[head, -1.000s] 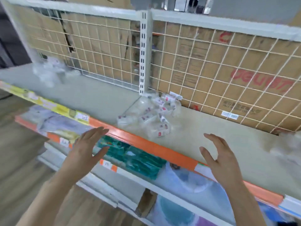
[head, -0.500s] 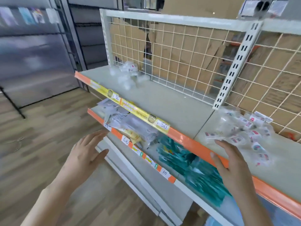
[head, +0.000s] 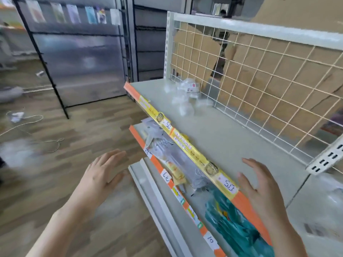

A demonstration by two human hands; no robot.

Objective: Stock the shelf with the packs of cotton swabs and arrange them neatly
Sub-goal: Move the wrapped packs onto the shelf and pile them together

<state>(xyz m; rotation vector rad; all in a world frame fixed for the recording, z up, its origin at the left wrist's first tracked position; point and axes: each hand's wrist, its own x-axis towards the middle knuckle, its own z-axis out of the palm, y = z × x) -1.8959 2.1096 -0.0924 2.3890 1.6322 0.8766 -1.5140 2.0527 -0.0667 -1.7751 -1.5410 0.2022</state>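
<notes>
The top shelf is a pale grey board running from 12 o'clock down to 4 o'clock, fronted by a yellow and orange price strip and backed by a white wire grid. A loose cluster of clear packs of cotton swabs lies on it at 12 o'clock, close to the grid, and blurred clear wrappers lie at 4 o'clock. On the lower shelf, clear packets lie near the centre and teal packs at 5 o'clock

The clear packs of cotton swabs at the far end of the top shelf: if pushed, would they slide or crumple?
Probably light: the packs of cotton swabs look small and mostly clear film. Likely floppy, since they lie slumped in a loose heap. On the smooth shelf they would probably slide rather than roll.
</notes>
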